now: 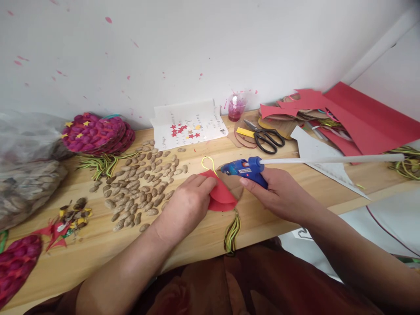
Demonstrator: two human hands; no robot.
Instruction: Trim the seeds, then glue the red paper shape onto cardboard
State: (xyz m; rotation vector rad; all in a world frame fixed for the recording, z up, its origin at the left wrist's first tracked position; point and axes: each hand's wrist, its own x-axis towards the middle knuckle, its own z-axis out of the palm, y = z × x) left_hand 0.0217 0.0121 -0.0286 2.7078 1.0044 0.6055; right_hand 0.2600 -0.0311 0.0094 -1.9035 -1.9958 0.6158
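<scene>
My left hand [186,203] lies on a red paper disc [222,195] at the middle of the wooden table [98,245], its fingers pinched on the disc's lifted upper edge. A brown cardboard disc [234,183] shows under the red one, with a yellow loop [208,162] above and a yellow-green tassel [232,231] below. My right hand [278,192] grips a blue glue gun [246,168] with a long white glue stick [331,159] out of its back. The nozzle points left, just above the red disc.
Peanut shells [141,188] are spread left of my left hand. Behind lie magenta shell fans [98,133], a white sheet with stars [187,124], a pink glue pot [235,107], scissors [267,138], red paper sheets [361,116]. Plastic bags [26,170] sit far left.
</scene>
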